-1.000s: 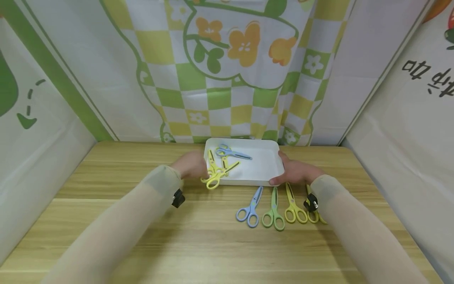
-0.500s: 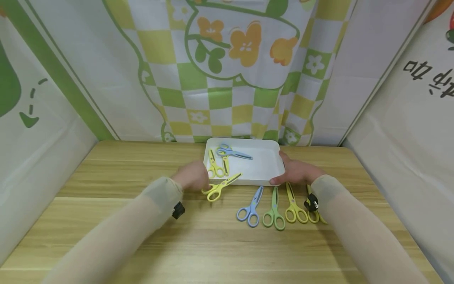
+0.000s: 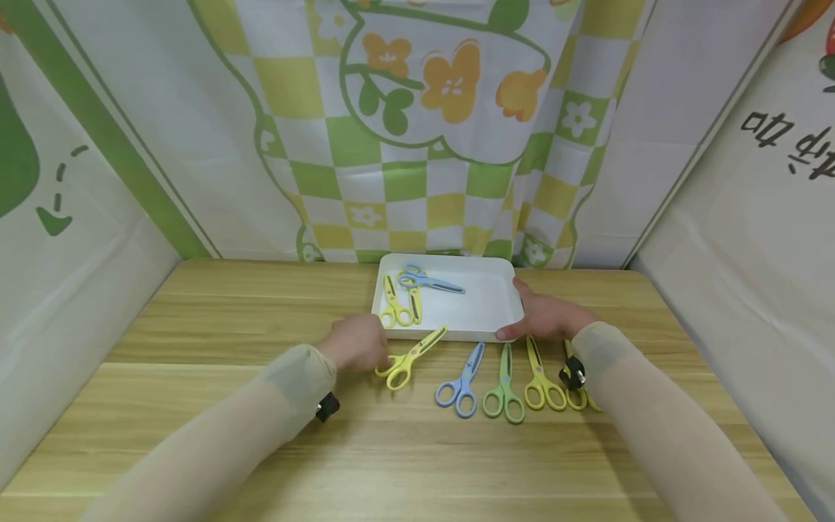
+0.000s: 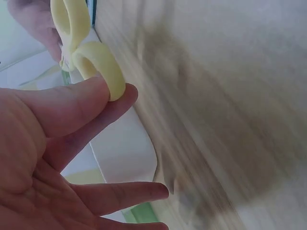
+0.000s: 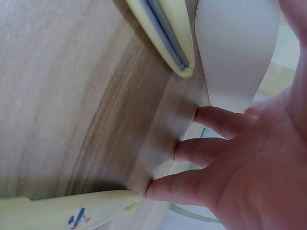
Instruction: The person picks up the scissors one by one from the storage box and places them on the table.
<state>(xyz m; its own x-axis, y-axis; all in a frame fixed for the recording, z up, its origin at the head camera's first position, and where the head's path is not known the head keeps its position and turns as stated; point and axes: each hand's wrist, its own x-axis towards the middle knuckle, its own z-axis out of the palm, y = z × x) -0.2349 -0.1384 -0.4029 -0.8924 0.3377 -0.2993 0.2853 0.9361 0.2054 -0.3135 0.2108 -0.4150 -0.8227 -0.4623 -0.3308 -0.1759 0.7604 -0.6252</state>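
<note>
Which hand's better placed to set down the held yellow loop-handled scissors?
Left hand, likely: it pinches those scissors by one loop, above the wooden table; right hand touches the white rectangular tray.

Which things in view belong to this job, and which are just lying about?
Likely the job:
yellow scissors, pinched by the left hand
white tray, touched by the right hand
in the tray: blue scissors, two yellow scissors
in front of it: blue pair, green pair, two yellow pairs

Just surroundings:
wooden table
checked curtain
wrist cameras
</note>
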